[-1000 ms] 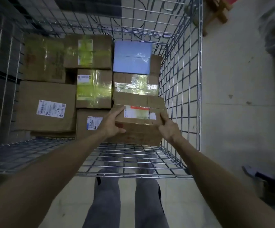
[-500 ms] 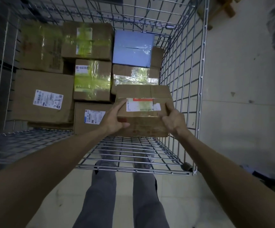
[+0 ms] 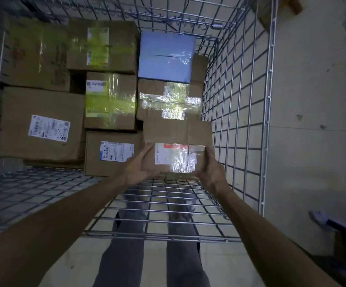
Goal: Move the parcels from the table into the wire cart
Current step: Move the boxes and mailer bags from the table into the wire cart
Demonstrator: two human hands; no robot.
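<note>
I look down into the wire cart (image 3: pixel 238 112). A brown cardboard parcel (image 3: pixel 177 141) with a red-and-white label under shiny tape is low inside the cart, by its right wall. My left hand (image 3: pixel 135 169) grips its left end and my right hand (image 3: pixel 210 172) grips its right end. The parcel sits against a taped brown box (image 3: pixel 169 99) behind it. Whether it rests on the cart floor is hidden by my hands.
Several other parcels fill the cart: a blue box (image 3: pixel 166 56) at the back, a labelled box (image 3: pixel 114 154) left of my hands, a large labelled box (image 3: pixel 39 125) far left. The cart's near wire edge (image 3: pixel 157 235) is below my forearms. Bare floor (image 3: pixel 313 121) lies right.
Both hands have carried the parcel deeper and lower into the cart, toward the taped box behind it. My view has tilted further down into the cart.
</note>
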